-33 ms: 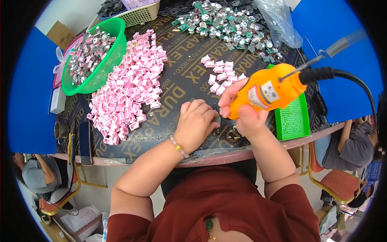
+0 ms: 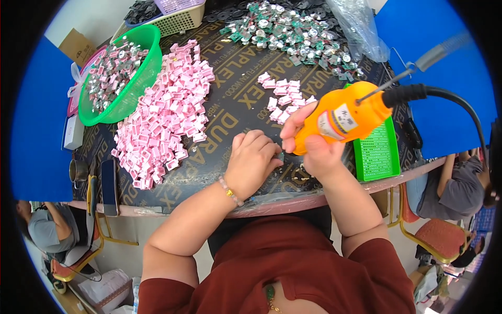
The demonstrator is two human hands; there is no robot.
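Left hand (image 2: 251, 157): fingertips pinched on a small greenish piece (image 2: 281, 156), mostly hidden, centre of the frame.
Right hand (image 2: 321, 157): wrapped around an orange electric driver (image 2: 342, 112); its bit cannot be made out.
Pink parts (image 2: 162, 110): heaped on the counter (image 2: 209, 167), left of centre.
Change: only a slight view shift; both hands keep their pose, so work on the piece seems mid-step.

The hands (image 2: 252, 157) are close together over the dark table (image 2: 206, 162), the right one (image 2: 323, 158) gripping an orange corded tool (image 2: 342, 116).
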